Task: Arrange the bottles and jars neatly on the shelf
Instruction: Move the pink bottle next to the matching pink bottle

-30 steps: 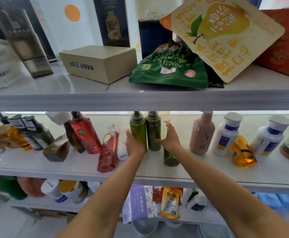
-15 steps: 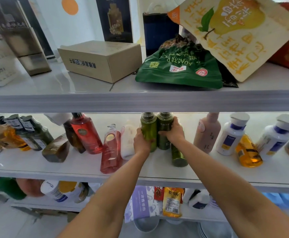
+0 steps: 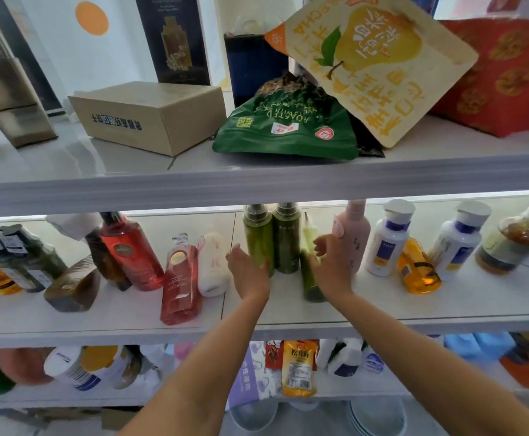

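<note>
Two tall green bottles stand upright side by side at the back of the middle shelf, a light green bottle and a dark green bottle. My left hand hovers with relaxed fingers just left of the light one and holds nothing. With its fingers spread, my right hand hangs to the right of the dark one, also holding nothing. A smaller green bottle stands in front, partly hidden by my right hand; whether they touch is unclear.
On the left stand a red bottle, a leaning pink-red bottle, a white bottle and a tilted brown bottle. To the right are a pink bottle, white bottles, an orange bottle. The upper shelf hangs low.
Both hands have let go of the two tall green bottles and drawn back and apart. The bottles now stand together further back on the shelf.
</note>
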The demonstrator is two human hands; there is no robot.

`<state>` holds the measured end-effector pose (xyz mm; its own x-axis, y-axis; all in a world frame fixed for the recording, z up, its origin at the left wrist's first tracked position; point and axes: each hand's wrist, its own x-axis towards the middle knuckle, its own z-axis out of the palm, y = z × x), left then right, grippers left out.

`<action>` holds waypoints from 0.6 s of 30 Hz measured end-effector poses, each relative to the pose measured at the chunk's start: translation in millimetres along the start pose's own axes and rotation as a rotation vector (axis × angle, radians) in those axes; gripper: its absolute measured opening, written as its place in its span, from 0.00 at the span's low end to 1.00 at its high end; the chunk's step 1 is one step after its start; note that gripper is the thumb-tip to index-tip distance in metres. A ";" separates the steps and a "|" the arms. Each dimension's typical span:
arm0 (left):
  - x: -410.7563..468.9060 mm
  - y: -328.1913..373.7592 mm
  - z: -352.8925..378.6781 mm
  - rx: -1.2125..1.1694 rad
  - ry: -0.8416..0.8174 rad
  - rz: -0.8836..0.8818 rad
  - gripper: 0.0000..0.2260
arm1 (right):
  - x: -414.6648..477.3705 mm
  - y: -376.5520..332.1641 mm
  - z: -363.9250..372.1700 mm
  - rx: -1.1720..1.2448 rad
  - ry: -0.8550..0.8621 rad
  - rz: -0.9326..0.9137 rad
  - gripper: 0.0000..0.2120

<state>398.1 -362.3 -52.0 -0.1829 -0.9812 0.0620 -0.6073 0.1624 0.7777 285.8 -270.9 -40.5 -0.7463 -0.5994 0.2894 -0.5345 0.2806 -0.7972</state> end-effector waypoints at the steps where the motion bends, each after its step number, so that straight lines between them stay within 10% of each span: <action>1: -6.9 3.3 1.4 0.004 0.071 -0.010 0.24 | -3.8 5.8 -6.6 -0.021 0.077 -0.016 0.09; 7: -34.9 39.6 21.3 -0.061 0.029 0.344 0.06 | 22.1 -3.5 -52.4 -0.148 0.309 -0.033 0.25; 18: -39.6 90.6 64.5 0.079 -0.468 0.366 0.28 | 55.8 -13.1 -95.3 -0.488 -0.002 0.010 0.25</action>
<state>300.5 -302.0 -24.4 -0.7017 -0.7121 0.0212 -0.4924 0.5063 0.7079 213.3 -236.6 36.6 -0.7519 -0.5961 0.2817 -0.6513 0.6050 -0.4580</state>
